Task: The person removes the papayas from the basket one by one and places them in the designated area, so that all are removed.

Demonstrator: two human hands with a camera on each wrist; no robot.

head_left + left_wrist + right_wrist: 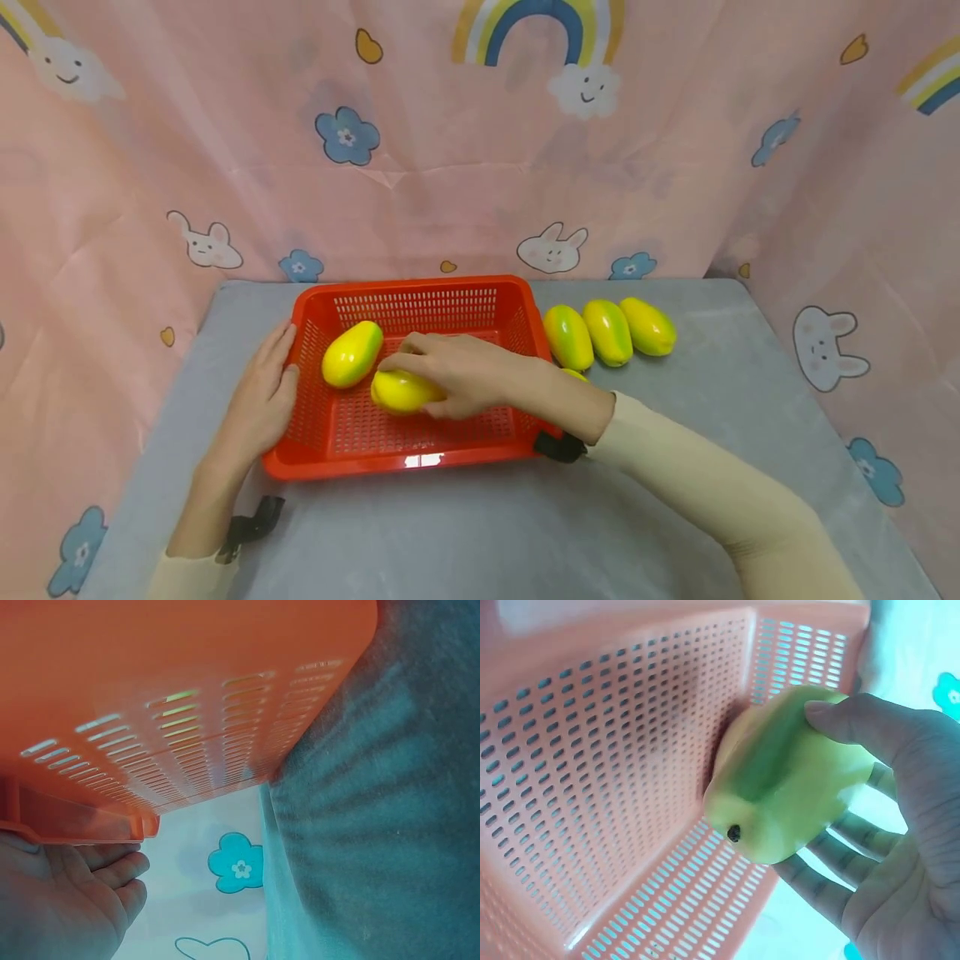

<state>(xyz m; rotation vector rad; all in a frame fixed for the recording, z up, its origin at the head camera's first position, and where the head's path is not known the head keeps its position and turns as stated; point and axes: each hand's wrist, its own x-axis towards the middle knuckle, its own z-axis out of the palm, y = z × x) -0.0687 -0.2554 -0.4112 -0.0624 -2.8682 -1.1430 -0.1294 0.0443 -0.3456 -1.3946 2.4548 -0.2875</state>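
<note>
My right hand (pixel 461 375) grips a yellow-green mango (pixel 402 393) low inside the red plastic basket (pixel 360 465). In the right wrist view, the thumb lies over the held mango (pixel 802 780) and the fingers reach round its other side; a dark stem spot shows at its end. Left of it, a second mango (pixel 352 354) lies in the basket. My left hand (pixel 258 404) rests against the basket's left rim with extended fingers, and the left wrist view puts the left hand (pixel 75 900) beside that rim, outside the slotted wall.
On the grey table (pixel 450 533), right of the basket, three mangoes (pixel 607 333) lie in a row. One more mango (pixel 575 375) is mostly hidden by my right forearm. A pink patterned curtain (pixel 450 167) hangs behind and at the sides.
</note>
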